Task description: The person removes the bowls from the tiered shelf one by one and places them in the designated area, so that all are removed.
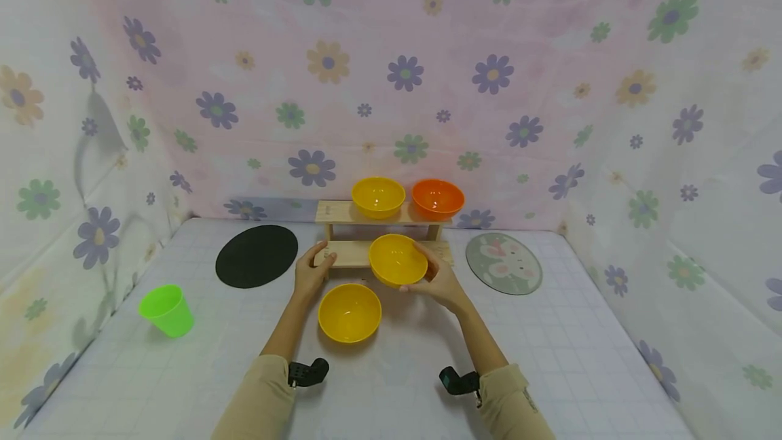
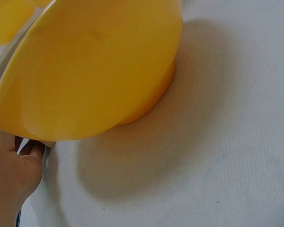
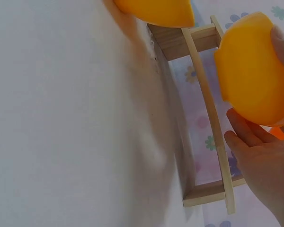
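Note:
My right hand (image 1: 444,284) holds a yellow bowl (image 1: 397,260) by its right side, thumb near the front and fingers behind. This bowl overlaps the lower board of a two-tier wooden shelf (image 1: 348,254); in the right wrist view, the held bowl (image 3: 253,71) is tilted above that board. At the board's left end, my left hand (image 1: 310,276) grips the wood. A second yellow bowl (image 1: 349,314) stands on the table in front of the shelf, between my forearms. It hides part of the left hand (image 2: 14,175) in the left wrist view.
On the upper board sit another yellow bowl (image 1: 379,197) and an orange bowl (image 1: 438,199). A black round mat (image 1: 256,257) lies left of the shelf, a round rabbit-patterned mat (image 1: 504,263) right of it. A green cup (image 1: 168,311) stands at the left. Flowered cloth (image 1: 366,87) hangs behind.

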A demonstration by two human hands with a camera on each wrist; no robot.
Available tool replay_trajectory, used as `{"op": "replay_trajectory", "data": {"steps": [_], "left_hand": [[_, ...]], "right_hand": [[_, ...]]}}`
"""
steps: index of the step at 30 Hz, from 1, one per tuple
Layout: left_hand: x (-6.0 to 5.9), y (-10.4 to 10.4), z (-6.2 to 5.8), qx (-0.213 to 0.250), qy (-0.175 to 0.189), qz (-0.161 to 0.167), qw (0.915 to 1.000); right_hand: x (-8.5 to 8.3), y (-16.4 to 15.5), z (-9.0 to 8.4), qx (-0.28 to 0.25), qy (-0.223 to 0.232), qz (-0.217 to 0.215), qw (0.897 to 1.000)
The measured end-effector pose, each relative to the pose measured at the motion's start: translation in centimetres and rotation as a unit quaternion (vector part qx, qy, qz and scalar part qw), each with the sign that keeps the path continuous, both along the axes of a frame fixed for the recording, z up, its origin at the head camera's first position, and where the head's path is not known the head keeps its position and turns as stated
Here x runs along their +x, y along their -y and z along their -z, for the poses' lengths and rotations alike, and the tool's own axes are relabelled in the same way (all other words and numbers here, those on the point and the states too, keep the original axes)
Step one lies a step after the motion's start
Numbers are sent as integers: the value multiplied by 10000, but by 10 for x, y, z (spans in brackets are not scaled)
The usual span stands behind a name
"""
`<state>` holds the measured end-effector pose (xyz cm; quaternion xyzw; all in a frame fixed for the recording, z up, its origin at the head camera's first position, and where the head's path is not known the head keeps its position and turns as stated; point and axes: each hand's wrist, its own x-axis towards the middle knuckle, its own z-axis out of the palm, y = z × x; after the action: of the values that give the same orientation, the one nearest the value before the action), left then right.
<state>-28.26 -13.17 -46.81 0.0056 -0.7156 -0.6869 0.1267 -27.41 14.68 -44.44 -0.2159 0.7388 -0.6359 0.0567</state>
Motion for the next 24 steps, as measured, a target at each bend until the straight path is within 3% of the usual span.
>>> {"op": "replay_trajectory", "data": {"steps": [4,8,13,16,20,24], "left_hand": [[1,0,-1,-65,32,-25,10000],[-2,1,3,18,76,24,10000],[-15,4,23,-42,37,-16,10000],[-11,3,19,-109,46,-36,9999],[-1,0,1,-64,85,19,9999],[-5,1,5,34,51,27,10000]], "right_hand": [[11,-1,-6,-74,-30,-120,9999],[12,-7,3,-63,-84,-93,9999],[14,-14,14,66,-39,17,10000],[21,-15,11,145,124,85,9998],[26,-16,8,210,190,148,9995],[30,-18,10,233,141,117,9996]]}}
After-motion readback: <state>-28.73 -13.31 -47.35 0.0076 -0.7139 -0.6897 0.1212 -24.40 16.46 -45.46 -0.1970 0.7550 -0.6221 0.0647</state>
